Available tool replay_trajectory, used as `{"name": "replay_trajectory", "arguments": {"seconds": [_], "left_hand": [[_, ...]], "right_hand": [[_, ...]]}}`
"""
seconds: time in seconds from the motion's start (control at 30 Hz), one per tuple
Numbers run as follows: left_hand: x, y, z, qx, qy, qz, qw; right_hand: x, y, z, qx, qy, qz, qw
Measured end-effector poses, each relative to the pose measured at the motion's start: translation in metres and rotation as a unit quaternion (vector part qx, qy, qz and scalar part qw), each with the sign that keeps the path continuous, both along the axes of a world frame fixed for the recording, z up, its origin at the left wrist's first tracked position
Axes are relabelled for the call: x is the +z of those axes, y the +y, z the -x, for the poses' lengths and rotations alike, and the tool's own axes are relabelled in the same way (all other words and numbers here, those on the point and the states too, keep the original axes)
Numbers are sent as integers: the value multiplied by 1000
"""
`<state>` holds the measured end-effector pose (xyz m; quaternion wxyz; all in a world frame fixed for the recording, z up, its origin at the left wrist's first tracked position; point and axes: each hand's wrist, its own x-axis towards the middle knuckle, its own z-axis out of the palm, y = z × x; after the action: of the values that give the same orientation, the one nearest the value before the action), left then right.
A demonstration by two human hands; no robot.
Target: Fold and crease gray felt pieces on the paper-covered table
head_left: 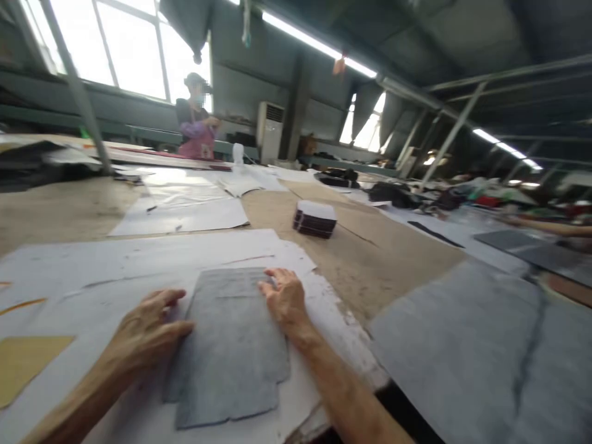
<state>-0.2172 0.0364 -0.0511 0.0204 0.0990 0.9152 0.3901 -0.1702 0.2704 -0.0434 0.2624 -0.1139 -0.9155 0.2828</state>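
Note:
Flat grey-blue cut pieces of sheet material [234, 345] lie on white paper [152, 271] in front of me, one slightly offset under the other at the lower left. At their left edge is my left hand [152, 327], fingers apart and thumb near the edge. My right hand [284, 296] rests over the upper right corner, its fingers spread and bent lightly. Neither hand is gripping anything. Whether the left fingertips touch the pieces I cannot tell.
A banded stack of dark pieces [315, 219] sits on brown paper beyond my hands. Large grey sheets [453, 345] lie to the right. A yellow piece [30, 367] is at the left. Metal poles [78, 86] rise from the table. A co-worker [198, 123] stands across it.

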Motion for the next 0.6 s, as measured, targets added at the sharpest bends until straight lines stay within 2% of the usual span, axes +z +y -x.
{"name": "replay_trajectory", "arguments": {"seconds": [0.07, 0.17, 0.37, 0.6], "left_hand": [[14, -4, -5, -5, -53, -20, 998], [25, 3, -9, -1, -75, -36, 996], [31, 10, -21, -9, -73, 18, 997], [31, 14, -26, -10, -22, 72, 997]], "right_hand": [[0, 1, 2, 15, -5, 14, 1000], [3, -2, -1, 28, -21, 9, 999], [9, -5, -6, 6, -41, -36, 998], [10, -3, -6, 42, -85, -75, 993]]}}
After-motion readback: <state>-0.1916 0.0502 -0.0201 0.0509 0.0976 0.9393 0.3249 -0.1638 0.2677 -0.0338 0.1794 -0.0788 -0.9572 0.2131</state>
